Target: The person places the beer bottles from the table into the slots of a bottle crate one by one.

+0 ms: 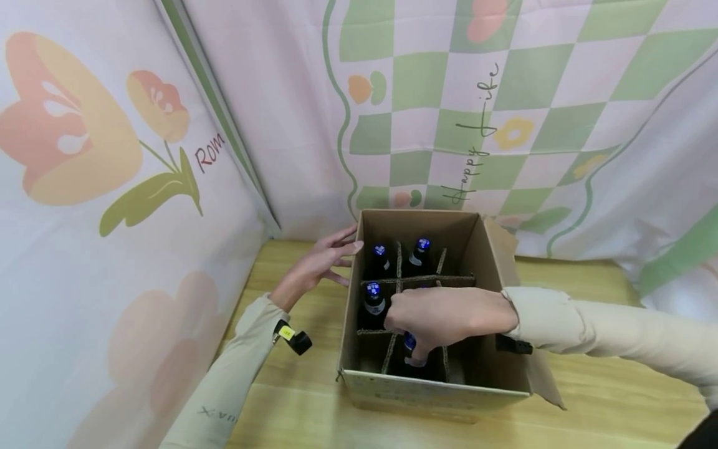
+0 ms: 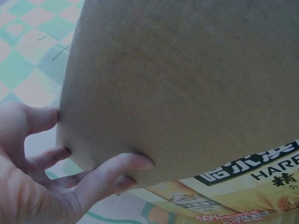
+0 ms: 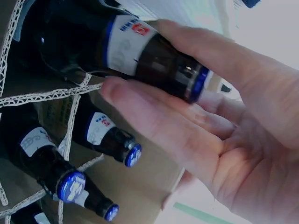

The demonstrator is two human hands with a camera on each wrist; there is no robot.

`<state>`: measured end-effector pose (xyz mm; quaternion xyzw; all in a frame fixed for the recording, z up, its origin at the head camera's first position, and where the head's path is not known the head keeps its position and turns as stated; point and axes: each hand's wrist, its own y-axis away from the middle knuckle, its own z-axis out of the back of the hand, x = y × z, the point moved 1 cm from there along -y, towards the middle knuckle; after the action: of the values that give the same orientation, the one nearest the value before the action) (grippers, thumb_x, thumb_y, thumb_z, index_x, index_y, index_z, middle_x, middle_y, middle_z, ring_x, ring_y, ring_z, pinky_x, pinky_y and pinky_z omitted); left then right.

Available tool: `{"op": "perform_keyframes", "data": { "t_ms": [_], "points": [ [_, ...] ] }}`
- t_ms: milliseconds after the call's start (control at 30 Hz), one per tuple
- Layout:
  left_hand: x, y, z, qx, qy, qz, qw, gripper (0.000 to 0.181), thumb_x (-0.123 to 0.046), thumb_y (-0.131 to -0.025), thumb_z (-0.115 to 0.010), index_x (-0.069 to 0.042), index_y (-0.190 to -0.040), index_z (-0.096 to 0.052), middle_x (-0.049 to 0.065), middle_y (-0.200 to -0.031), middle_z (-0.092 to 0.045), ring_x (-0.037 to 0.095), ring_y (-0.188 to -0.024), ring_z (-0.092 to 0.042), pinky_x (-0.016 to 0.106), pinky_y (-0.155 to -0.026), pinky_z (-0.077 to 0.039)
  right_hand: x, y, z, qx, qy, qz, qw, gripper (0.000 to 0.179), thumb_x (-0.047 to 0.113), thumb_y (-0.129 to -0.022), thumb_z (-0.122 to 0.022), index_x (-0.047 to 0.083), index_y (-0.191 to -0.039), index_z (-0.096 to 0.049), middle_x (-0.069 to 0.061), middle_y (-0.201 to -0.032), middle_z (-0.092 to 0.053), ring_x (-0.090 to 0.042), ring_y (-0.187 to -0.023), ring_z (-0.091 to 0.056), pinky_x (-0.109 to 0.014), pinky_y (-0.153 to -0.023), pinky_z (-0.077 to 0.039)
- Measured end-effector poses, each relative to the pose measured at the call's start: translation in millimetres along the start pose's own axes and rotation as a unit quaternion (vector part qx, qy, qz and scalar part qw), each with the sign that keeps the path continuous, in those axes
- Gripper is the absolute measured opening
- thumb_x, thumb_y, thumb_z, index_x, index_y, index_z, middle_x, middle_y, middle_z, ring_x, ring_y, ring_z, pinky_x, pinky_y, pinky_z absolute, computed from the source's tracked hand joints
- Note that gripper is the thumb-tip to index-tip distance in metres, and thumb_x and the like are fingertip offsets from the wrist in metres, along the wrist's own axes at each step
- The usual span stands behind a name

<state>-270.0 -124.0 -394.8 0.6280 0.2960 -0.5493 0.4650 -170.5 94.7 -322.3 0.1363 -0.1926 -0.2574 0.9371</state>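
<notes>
A cardboard carton (image 1: pixel 404 383) stands open at the top, split into compartments by corrugated dividers (image 1: pixel 399 268). My right hand (image 1: pixel 449 315) reaches into it from the right. Thumb and fingers grip the neck of a dark beer bottle (image 3: pixel 154 60) with a blue cap and pale neck label, in a near compartment. Other beer bottles (image 3: pixel 35 144) of the same look stand in neighbouring compartments, one partly hidden by the hand. At the carton's left wall, my left hand (image 1: pixel 325 255) rests with spread fingers; its fingertips (image 2: pixel 142 161) touch the plain cardboard side.
A carton flap (image 1: pixel 546 380) hangs outward on the right. Beneath is a light wooden tabletop (image 1: pixel 297 405). A checked curtain (image 1: pixel 421 81) hangs right behind the carton, and a flower-printed curtain (image 1: pixel 73 118) borders the left side. Printed lettering (image 2: pixel 252 163) runs along one carton face.
</notes>
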Motion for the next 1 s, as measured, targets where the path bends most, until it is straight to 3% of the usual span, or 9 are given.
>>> {"op": "perform_keyframes", "data": {
  "t_ms": [100,267,400,500,633,733,800,1000],
  "points": [
    [1.7,-0.3,-0.8,0.004,0.001,0.004,1.0,0.07,-0.033,-0.105,-0.064,-0.034,-0.166,-0.029,0.007,-0.172,-0.029,0.051,-0.144,-0.043,0.048,-0.08,-0.066,1.3,-1.3,-8.6,0.025,0.047,0.008,0.9985,0.055,0.02,-0.08,-0.09,0.022,-0.061,-0.039,0.013,-0.06,-0.026,-0.003,-0.057,-0.03,-0.018,-0.051,-0.029],
    [4.0,1.4,-0.4,0.003,-0.001,0.007,1.0,0.069,-0.033,-0.106,-0.063,-0.034,-0.166,-0.029,0.009,-0.172,-0.028,0.051,-0.144,-0.044,0.048,-0.078,-0.067,2.6,-3.3,-26.2,0.036,0.152,0.046,0.9866,0.032,0.017,-0.076,-0.091,0.02,-0.066,-0.061,0.015,-0.062,-0.047,-0.003,-0.055,-0.037,-0.015,-0.049,-0.038],
    [3.1,2.3,-0.2,0.002,-0.002,0.004,1.0,0.069,-0.034,-0.106,-0.063,-0.034,-0.166,-0.029,0.008,-0.172,-0.028,0.051,-0.143,-0.045,0.047,-0.078,-0.067,3.9,-6.1,-32.0,0.046,0.171,0.057,0.9825,0.03,0.01,-0.072,-0.092,0.019,-0.067,-0.064,0.015,-0.065,-0.051,-0.002,-0.056,-0.036,-0.014,-0.049,-0.04],
    [2.1,2.3,0.2,0.002,-0.003,-0.001,1.0,0.069,-0.033,-0.106,-0.062,-0.033,-0.167,-0.028,0.01,-0.171,-0.03,0.052,-0.143,-0.044,0.047,-0.079,-0.067,3.9,-9.3,-25.5,0.082,0.156,0.049,0.9832,0.04,0.014,-0.074,-0.092,0.019,-0.062,-0.054,0.013,-0.061,-0.041,-0.004,-0.056,-0.032,-0.015,-0.049,-0.035],
    [2.3,2.1,1.2,-0.002,0.0,-0.002,1.0,0.07,-0.031,-0.106,-0.063,-0.031,-0.167,-0.027,0.012,-0.169,-0.033,0.052,-0.143,-0.044,0.048,-0.08,-0.067,0.7,-9.4,-9.8,0.098,0.085,0.011,0.9914,0.035,0.023,-0.08,-0.091,0.018,-0.068,-0.058,0.014,-0.066,-0.047,-0.003,-0.059,-0.041,-0.018,-0.054,-0.04],
    [3.4,2.0,3.0,-0.003,0.001,0.001,1.0,0.071,-0.031,-0.106,-0.063,-0.03,-0.167,-0.027,0.011,-0.169,-0.034,0.052,-0.143,-0.045,0.048,-0.08,-0.067,-3.0,-5.6,-1.5,0.066,0.045,0.004,0.9968,0.017,0.025,-0.086,-0.087,0.019,-0.087,-0.071,0.014,-0.081,-0.063,-0.002,-0.069,-0.053,-0.019,-0.062,-0.05],
    [4.2,2.1,4.3,-0.005,0.002,0.003,1.0,0.071,-0.031,-0.106,-0.063,-0.03,-0.167,-0.027,0.01,-0.17,-0.034,0.051,-0.143,-0.045,0.048,-0.08,-0.067,-5.7,-3.5,1.4,0.047,0.029,0.008,0.9984,0.012,0.025,-0.091,-0.083,0.018,-0.095,-0.074,0.013,-0.085,-0.066,-0.001,-0.072,-0.056,-0.02,-0.067,-0.052],
    [6.0,2.8,8.7,-0.01,-0.003,0.008,0.9999,0.071,-0.031,-0.106,-0.063,-0.03,-0.167,-0.027,0.01,-0.17,-0.032,0.051,-0.144,-0.044,0.046,-0.078,-0.067,-12.7,1.1,8.2,-0.004,-0.004,0.02,0.9998,0.007,0.026,-0.098,-0.076,0.022,-0.094,-0.072,0.018,-0.079,-0.066,0.005,-0.072,-0.059,-0.019,-0.069,-0.055]
  ]
}}
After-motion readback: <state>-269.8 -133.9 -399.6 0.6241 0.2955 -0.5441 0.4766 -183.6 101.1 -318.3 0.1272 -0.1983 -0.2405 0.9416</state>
